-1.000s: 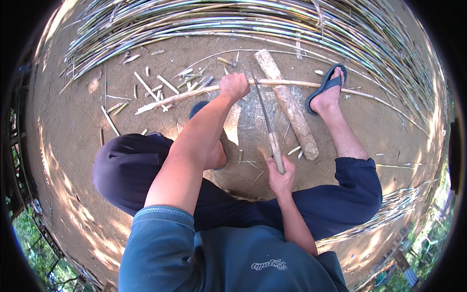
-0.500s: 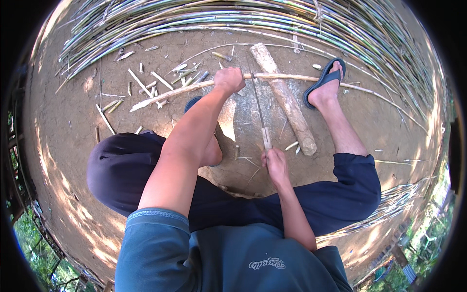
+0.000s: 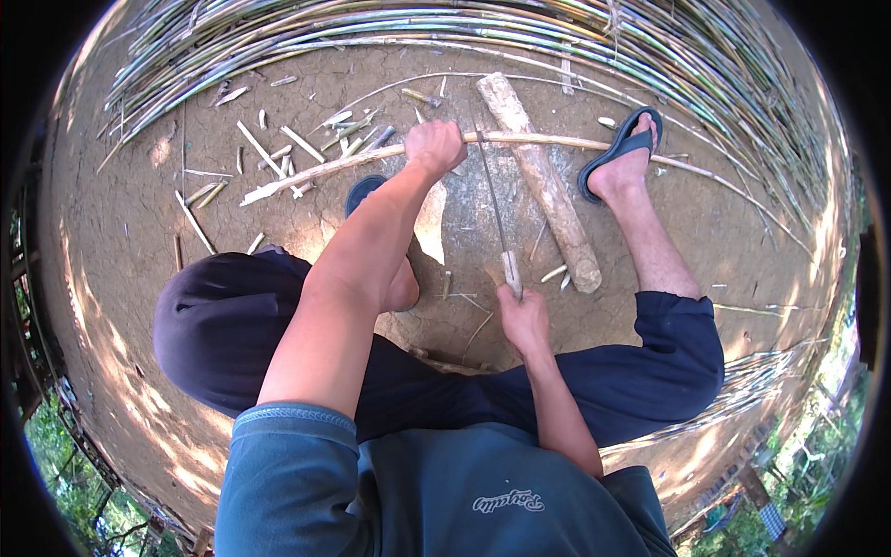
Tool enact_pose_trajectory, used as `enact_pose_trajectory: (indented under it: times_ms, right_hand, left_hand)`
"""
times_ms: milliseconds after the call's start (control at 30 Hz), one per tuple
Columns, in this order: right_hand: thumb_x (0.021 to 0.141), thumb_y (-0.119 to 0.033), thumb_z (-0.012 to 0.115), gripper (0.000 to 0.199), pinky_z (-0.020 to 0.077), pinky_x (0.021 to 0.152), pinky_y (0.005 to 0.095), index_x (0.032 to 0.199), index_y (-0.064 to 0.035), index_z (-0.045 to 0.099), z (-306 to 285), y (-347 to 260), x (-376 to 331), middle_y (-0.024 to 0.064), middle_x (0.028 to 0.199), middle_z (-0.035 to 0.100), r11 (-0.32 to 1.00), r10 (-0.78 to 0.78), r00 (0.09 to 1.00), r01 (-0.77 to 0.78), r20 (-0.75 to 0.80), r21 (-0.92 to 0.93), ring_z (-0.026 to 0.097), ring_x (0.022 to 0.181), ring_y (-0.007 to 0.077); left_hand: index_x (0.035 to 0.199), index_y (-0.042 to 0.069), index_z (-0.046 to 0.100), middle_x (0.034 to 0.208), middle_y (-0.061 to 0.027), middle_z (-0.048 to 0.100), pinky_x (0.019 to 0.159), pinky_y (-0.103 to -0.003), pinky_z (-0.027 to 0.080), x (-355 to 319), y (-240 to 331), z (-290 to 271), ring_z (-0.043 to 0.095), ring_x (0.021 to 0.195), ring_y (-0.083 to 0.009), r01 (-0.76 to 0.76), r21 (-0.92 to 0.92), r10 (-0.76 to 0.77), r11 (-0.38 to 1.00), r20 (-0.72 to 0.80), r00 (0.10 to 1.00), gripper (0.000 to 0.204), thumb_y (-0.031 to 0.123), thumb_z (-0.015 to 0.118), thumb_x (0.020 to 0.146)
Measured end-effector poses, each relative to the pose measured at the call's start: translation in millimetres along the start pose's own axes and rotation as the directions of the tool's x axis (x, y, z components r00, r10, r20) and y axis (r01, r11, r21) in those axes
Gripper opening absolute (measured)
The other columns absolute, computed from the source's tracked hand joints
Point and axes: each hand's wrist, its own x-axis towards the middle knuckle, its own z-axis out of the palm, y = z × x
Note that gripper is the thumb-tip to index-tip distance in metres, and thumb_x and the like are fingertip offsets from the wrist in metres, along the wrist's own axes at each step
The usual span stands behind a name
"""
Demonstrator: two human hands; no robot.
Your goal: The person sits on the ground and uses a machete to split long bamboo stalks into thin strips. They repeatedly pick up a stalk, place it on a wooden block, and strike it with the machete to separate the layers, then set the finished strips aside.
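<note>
A long, pale brown bamboo pole (image 3: 557, 140) lies across the scene, bowed, with a splintered left end. My left hand (image 3: 434, 147) is closed around it, just left of a narrow blade. That blade belongs to a handsaw (image 3: 494, 202) seen nearly edge-on, crossing the pole at close to a right angle. Lower down, my right hand (image 3: 525, 318) is wrapped round the saw's pale handle. Right of the blade, the pole passes over a thick, rough log (image 3: 548, 190). How deep the blade sits in the pole cannot be made out.
Many thin bamboo poles (image 3: 371, 28) lie in a heap along the far side. Short cut pieces (image 3: 302, 142) are scattered left of the log. My sandalled right foot (image 3: 624, 158) rests by the pole. Another bundle of thin strips (image 3: 770, 376) lies at right.
My right hand has drawn the saw slightly back toward me. My left hand keeps its hold on the pole. The whole view has shifted a little.
</note>
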Motion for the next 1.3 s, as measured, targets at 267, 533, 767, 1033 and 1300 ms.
enact_pose_trajectory:
  times_ms: [267, 533, 767, 1033, 1300]
  right_hand:
    - [0.083, -0.03, 0.063, 0.039, 0.0447, 0.055, 0.0409, 0.064, 0.0044, 0.062, -1, -13, 18, 0.0137, 0.054, 0.059, 0.99, 0.107, 0.994, -0.106, -0.012, 0.098, 0.06, 0.053, 0.0232]
    - [0.081, -0.03, 0.063, 0.04, 0.0414, 0.05, 0.0385, 0.059, 0.0027, 0.059, -7, 20, -8, 0.0096, 0.05, 0.054, 0.981, 0.167, 0.985, -0.171, 0.051, 0.088, 0.055, 0.049, 0.0174]
    - [0.08, -0.033, 0.063, 0.04, 0.0449, 0.056, 0.0417, 0.063, 0.0034, 0.062, 10, -34, 61, 0.0157, 0.054, 0.059, 0.997, 0.055, 0.998, -0.054, -0.013, 0.053, 0.06, 0.052, 0.0239]
    - [0.079, -0.03, 0.065, 0.04, 0.0443, 0.052, 0.0417, 0.063, 0.0059, 0.061, 8, 4, 20, 0.0167, 0.051, 0.057, 0.999, 0.043, 0.998, -0.043, -0.038, -0.003, 0.06, 0.05, 0.0256]
    - [0.08, -0.031, 0.063, 0.039, 0.0429, 0.053, 0.0418, 0.062, 0.004, 0.06, 10, -28, 68, 0.0137, 0.053, 0.057, 0.994, 0.078, 0.996, -0.081, 0.043, 0.078, 0.057, 0.05, 0.0224]
  left_hand:
    - [0.092, 0.003, 0.073, 0.093, -0.0202, 0.071, 0.078, -0.043, 0.055, -1, 2, 1, 0.069, 0.09, -0.0351, 0.01, 0.005, -0.01, 1.0, -0.005, 1.0, 0.032, 0.027, 0.054, 0.084]
    - [0.087, 0.004, 0.073, 0.09, -0.0194, 0.071, 0.075, -0.043, 0.056, 0, 1, 5, 0.07, 0.086, -0.0345, -0.008, 0.01, 0.009, 1.0, -0.038, 0.999, 0.03, 0.027, 0.053, 0.084]
    - [0.094, 0.008, 0.074, 0.094, -0.0149, 0.072, 0.075, -0.04, 0.056, -3, 6, -3, 0.071, 0.089, -0.0308, 0.019, 0.067, -0.02, 0.998, 0.024, 1.0, 0.03, 0.019, 0.047, 0.089]
    - [0.091, 0.006, 0.074, 0.091, -0.0176, 0.072, 0.075, -0.042, 0.056, 1, 3, 3, 0.071, 0.086, -0.0331, -0.003, 0.027, 0.004, 1.0, -0.016, 1.0, 0.027, 0.021, 0.052, 0.085]
    - [0.089, 0.004, 0.074, 0.089, -0.02, 0.071, 0.075, -0.044, 0.056, 0, -2, 8, 0.07, 0.085, -0.0351, -0.006, 0.003, 0.006, 1.0, -0.055, 0.998, 0.028, 0.022, 0.053, 0.082]
